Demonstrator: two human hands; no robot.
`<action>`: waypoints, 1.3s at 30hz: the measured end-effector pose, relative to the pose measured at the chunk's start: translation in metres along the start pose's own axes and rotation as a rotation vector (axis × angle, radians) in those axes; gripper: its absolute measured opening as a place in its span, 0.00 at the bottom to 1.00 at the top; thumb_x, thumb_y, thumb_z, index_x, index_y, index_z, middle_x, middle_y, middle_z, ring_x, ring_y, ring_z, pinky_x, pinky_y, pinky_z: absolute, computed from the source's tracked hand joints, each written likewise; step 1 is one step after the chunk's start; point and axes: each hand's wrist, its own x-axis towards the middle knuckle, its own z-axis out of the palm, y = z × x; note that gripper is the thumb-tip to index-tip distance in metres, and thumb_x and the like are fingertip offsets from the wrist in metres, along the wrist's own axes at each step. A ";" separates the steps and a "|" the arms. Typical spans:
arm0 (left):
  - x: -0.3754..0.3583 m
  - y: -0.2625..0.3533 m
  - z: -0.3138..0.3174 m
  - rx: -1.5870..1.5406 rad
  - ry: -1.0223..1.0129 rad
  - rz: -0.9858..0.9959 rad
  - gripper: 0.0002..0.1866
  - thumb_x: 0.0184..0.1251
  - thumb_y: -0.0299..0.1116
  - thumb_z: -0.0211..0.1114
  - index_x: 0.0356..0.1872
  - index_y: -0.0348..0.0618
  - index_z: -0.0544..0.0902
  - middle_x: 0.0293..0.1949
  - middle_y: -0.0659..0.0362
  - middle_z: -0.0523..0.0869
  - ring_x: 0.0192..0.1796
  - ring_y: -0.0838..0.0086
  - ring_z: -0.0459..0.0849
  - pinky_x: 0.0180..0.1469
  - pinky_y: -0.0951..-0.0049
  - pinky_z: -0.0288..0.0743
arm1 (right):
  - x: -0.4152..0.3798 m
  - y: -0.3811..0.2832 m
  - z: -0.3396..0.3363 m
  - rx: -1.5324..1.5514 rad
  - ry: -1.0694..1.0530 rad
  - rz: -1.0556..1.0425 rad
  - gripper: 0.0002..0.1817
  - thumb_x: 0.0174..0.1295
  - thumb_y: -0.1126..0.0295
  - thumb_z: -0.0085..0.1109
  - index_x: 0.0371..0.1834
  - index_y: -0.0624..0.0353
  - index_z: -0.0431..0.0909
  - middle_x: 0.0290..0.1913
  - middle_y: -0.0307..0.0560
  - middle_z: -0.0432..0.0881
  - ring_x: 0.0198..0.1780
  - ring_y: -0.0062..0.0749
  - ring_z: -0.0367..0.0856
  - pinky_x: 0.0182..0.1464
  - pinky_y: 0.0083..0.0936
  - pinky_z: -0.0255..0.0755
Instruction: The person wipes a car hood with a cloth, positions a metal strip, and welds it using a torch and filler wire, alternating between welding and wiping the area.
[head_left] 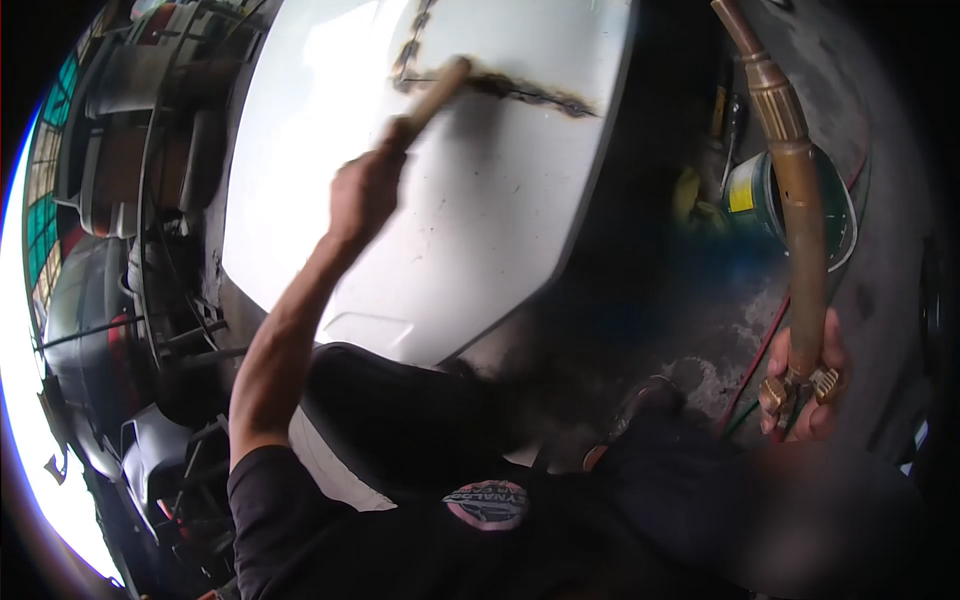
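My left hand (365, 200) is closed round a tan wooden stick (438, 92). Its far end overlaps a dark, scorched weld seam (520, 90) on a white sheet-metal panel (470, 200). The seam makes a corner, with one leg running up and the other to the right. At the far right, my right hand (825, 395) grips a brass gas torch (800, 210) low down, around its valve knobs. The torch points upward, its nozzle at the top of the view, away from the panel.
Behind the torch stands a dark green bucket (765, 200) with a yellow label. Red and green hoses (755, 375) trail across the dark floor. On the left, a metal rack (150, 190) holds several bumper-like car parts. My dark-clothed legs are below.
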 end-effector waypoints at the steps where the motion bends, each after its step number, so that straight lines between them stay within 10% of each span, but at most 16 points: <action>1: -0.002 0.031 0.012 0.108 0.084 0.257 0.30 0.75 0.30 0.60 0.76 0.65 0.70 0.29 0.52 0.87 0.27 0.54 0.86 0.29 0.54 0.79 | 0.008 0.001 0.003 -0.011 0.007 -0.002 0.52 0.65 0.65 0.72 0.86 0.57 0.45 0.51 0.74 0.73 0.40 0.48 0.89 0.33 0.26 0.89; 9: 0.008 0.000 -0.011 0.156 0.078 0.170 0.28 0.77 0.35 0.62 0.75 0.69 0.72 0.29 0.52 0.90 0.24 0.59 0.86 0.24 0.58 0.78 | 0.005 0.003 0.005 0.002 -0.101 0.032 0.52 0.64 0.66 0.74 0.85 0.61 0.48 0.50 0.73 0.75 0.36 0.44 0.88 0.30 0.24 0.87; 12: 0.009 0.066 -0.011 0.122 -0.028 0.378 0.19 0.75 0.29 0.62 0.64 0.51 0.82 0.31 0.46 0.88 0.30 0.50 0.87 0.35 0.55 0.82 | 0.029 0.011 0.016 -0.015 0.009 -0.003 0.49 0.65 0.65 0.74 0.84 0.61 0.51 0.49 0.72 0.76 0.33 0.42 0.88 0.29 0.23 0.86; 13: 0.017 0.038 -0.005 0.071 0.141 0.462 0.28 0.74 0.32 0.65 0.74 0.66 0.74 0.25 0.51 0.86 0.19 0.60 0.81 0.21 0.56 0.74 | 0.030 0.010 0.015 -0.016 0.008 -0.005 0.49 0.65 0.65 0.74 0.84 0.61 0.51 0.49 0.72 0.76 0.33 0.42 0.88 0.29 0.23 0.86; 16: 0.008 -0.025 -0.033 0.017 0.113 0.048 0.27 0.76 0.31 0.61 0.74 0.64 0.74 0.27 0.51 0.87 0.26 0.52 0.85 0.28 0.52 0.78 | 0.020 0.005 0.008 -0.066 -0.042 0.003 0.48 0.64 0.62 0.74 0.83 0.60 0.54 0.47 0.69 0.77 0.29 0.38 0.86 0.27 0.21 0.85; 24: 0.015 -0.036 -0.021 0.108 0.124 0.150 0.25 0.74 0.35 0.64 0.71 0.62 0.78 0.29 0.47 0.87 0.28 0.50 0.85 0.31 0.51 0.78 | 0.042 0.008 0.016 -0.094 0.050 0.031 0.48 0.65 0.59 0.74 0.83 0.61 0.56 0.47 0.68 0.78 0.30 0.38 0.87 0.26 0.21 0.85; 29: 0.021 -0.070 -0.093 0.094 0.494 -0.053 0.22 0.80 0.37 0.61 0.68 0.37 0.80 0.28 0.54 0.89 0.20 0.81 0.78 0.20 0.73 0.69 | 0.026 0.010 0.002 -0.068 0.089 -0.016 0.47 0.65 0.60 0.74 0.82 0.61 0.56 0.46 0.67 0.78 0.30 0.39 0.87 0.26 0.21 0.86; 31: 0.014 -0.065 -0.092 -0.073 0.414 -0.217 0.22 0.80 0.35 0.61 0.69 0.36 0.79 0.32 0.52 0.90 0.22 0.81 0.79 0.22 0.76 0.69 | 0.027 0.012 -0.003 -0.031 0.107 -0.006 0.48 0.65 0.61 0.74 0.83 0.60 0.54 0.46 0.68 0.78 0.30 0.40 0.87 0.25 0.22 0.86; 37: 0.014 0.041 0.007 -0.098 -0.010 0.288 0.30 0.72 0.33 0.67 0.74 0.62 0.73 0.29 0.50 0.85 0.29 0.51 0.85 0.32 0.55 0.79 | 0.053 0.023 -0.004 0.014 0.115 0.015 0.49 0.63 0.60 0.75 0.83 0.60 0.55 0.46 0.68 0.78 0.30 0.40 0.87 0.24 0.22 0.85; 39: 0.007 0.096 -0.016 0.015 -0.216 0.306 0.28 0.69 0.25 0.68 0.70 0.54 0.79 0.36 0.48 0.89 0.34 0.49 0.89 0.37 0.60 0.83 | 0.050 0.010 0.018 -0.078 0.167 0.039 0.49 0.63 0.62 0.76 0.83 0.59 0.56 0.47 0.69 0.78 0.30 0.40 0.87 0.27 0.24 0.86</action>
